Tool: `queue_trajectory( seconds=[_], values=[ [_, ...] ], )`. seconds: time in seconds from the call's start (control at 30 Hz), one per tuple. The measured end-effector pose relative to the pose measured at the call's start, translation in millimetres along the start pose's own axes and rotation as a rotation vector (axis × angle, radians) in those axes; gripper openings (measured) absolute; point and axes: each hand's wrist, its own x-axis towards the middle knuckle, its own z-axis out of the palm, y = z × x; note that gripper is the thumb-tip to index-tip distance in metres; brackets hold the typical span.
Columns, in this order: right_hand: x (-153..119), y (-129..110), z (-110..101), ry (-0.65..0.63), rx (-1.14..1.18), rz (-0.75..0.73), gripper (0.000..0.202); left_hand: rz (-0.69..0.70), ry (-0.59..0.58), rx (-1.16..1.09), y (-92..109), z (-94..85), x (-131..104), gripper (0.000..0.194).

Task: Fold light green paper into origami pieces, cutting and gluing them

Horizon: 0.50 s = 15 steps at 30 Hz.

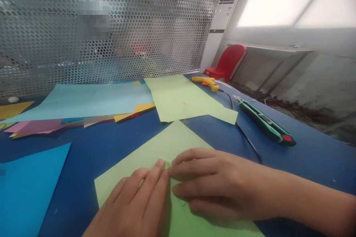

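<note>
A sheet of light green paper (178, 137) lies on the blue table in front of me, one corner pointing away. My left hand (136, 200) rests on it with fingers stretched forward, the fingertips near the sheet's middle. From the right, my right hand (214, 181) lies over the same sheet, its fingers extended and slightly apart. The fingertips of both hands almost meet at a small raised crease (167, 163) in the paper. What lies beneath the palms is hidden.
Beyond lies another light green sheet (180, 96), with light blue paper (91, 98) and coloured sheets to its left. A yellow glue gun (207, 82) and a green utility knife (265, 122), blade exposed, lie at right. Blue paper (30, 189) is near left. A perforated metal screen (111, 55) stands behind.
</note>
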Motion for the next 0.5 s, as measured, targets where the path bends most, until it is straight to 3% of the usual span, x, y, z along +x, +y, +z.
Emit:
queue_trajectory(
  seconds=[0.5],
  values=[
    [0.0, 0.8, -1.0, -0.005, 0.056, 0.050, 0.019, -0.059, 0.063, 0.008, -1.5, -2.8, 3.3, 0.038]
  ],
)
